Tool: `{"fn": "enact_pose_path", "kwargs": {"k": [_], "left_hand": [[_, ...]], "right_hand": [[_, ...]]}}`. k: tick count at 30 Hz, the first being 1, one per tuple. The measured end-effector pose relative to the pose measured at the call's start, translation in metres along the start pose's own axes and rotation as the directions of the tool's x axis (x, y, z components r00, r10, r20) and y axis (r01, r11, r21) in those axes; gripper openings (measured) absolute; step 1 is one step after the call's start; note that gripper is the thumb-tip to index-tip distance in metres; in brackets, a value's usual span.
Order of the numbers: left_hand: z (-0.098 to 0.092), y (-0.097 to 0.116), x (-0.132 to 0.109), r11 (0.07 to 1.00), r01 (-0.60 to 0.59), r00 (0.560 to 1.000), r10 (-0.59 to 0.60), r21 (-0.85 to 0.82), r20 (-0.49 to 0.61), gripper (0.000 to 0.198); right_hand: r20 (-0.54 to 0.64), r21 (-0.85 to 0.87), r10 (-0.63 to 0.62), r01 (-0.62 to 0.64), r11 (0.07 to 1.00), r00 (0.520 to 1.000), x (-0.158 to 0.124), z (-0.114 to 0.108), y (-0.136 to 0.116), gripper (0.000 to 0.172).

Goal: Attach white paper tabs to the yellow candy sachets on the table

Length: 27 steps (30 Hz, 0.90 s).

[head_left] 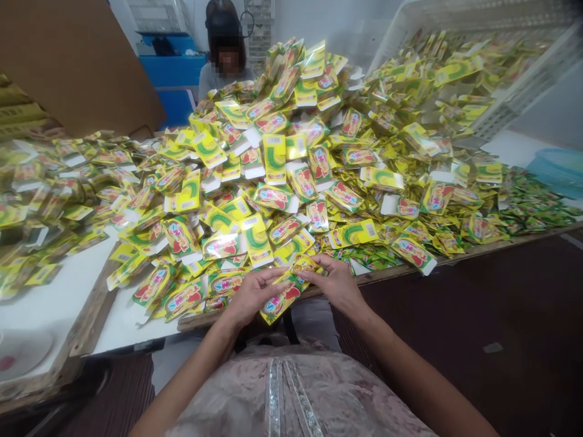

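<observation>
My left hand point(248, 297) grips a small yellow and green printed box point(276, 304) at the table's front edge, thumb lying over its face. The box is tilted, its upper end pointing right toward my other hand. My right hand point(336, 283) pinches a small yellow packet point(304, 264) at that upper end. Whether the packet is partly inside the box I cannot tell. Just beyond my hands rises a large heap of similar boxes point(274, 159), many with white flaps open. Green and yellow sachets point(378, 258) lie along the front edge to the right.
A white plastic crate point(514, 115) tips more boxes onto the heap at the back right. A blue basin point(558, 173) stands at the far right. Another person point(225, 54) is behind the heap. At left are a brown board point(77, 67) and a white bowl point(22, 352).
</observation>
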State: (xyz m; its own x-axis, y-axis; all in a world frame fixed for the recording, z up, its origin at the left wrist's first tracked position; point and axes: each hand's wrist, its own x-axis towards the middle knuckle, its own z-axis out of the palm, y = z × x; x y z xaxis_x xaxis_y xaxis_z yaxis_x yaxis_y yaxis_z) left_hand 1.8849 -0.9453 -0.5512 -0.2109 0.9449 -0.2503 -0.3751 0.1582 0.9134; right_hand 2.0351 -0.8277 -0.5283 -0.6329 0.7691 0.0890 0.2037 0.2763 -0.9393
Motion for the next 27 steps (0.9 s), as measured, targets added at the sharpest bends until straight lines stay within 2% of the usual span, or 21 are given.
{"fn": "enact_pose_path", "kwargs": {"k": [2,4,7,9,11,13,15,17,19,22,27], "left_hand": [[0.001,0.002,-0.001,1.000,-0.004,1.000,0.004,0.005,-0.002,0.056],[0.003,0.005,-0.002,1.000,0.010,1.000,-0.010,-0.028,0.002,0.060],[0.006,0.008,-0.002,0.994,0.059,0.998,-0.056,-0.094,0.033,0.063],[0.006,0.007,-0.002,0.990,0.081,0.996,-0.077,-0.114,0.044,0.061],[0.007,0.005,-0.002,0.989,0.074,0.997,-0.070,-0.129,0.030,0.058],[0.008,0.004,-0.001,0.988,0.046,0.999,-0.047,-0.150,-0.003,0.056],[0.010,0.003,-0.001,0.985,0.024,0.999,-0.030,-0.172,-0.032,0.056],[0.012,0.004,0.000,0.983,0.021,0.999,-0.029,-0.185,-0.044,0.059],[0.012,0.006,0.000,0.984,0.028,0.998,-0.037,-0.178,-0.047,0.062],[0.012,0.007,0.001,0.988,0.028,0.996,-0.039,-0.151,-0.074,0.061],[0.012,0.005,0.004,0.990,-0.019,0.997,0.009,-0.141,-0.071,0.054]], "right_hand": [[-0.110,-0.068,-0.048,0.040,0.997,0.993,0.000,0.004,-0.001,0.023],[-0.127,-0.050,-0.053,0.047,0.998,0.990,0.000,0.008,0.000,0.021],[0.012,0.129,0.038,-0.040,0.991,0.999,0.000,0.009,0.005,0.025],[0.052,0.156,0.056,-0.064,0.986,0.997,0.000,0.007,0.009,0.028],[-0.037,0.049,-0.024,0.025,0.998,0.999,-0.001,0.007,0.011,0.027],[-0.149,-0.106,-0.154,0.139,0.985,0.977,-0.001,0.009,0.012,0.023],[-0.193,-0.174,-0.213,0.180,0.968,0.958,-0.001,0.012,0.011,0.022],[-0.157,-0.137,-0.162,0.141,0.981,0.974,-0.001,0.013,0.010,0.024],[-0.061,-0.083,-0.106,0.101,0.991,0.993,-0.001,0.010,0.009,0.026],[0.066,-0.071,-0.128,0.133,0.989,0.990,-0.001,0.003,0.007,0.025],[0.009,-0.201,-0.252,0.248,0.948,0.968,0.000,0.003,0.004,0.028]]}}
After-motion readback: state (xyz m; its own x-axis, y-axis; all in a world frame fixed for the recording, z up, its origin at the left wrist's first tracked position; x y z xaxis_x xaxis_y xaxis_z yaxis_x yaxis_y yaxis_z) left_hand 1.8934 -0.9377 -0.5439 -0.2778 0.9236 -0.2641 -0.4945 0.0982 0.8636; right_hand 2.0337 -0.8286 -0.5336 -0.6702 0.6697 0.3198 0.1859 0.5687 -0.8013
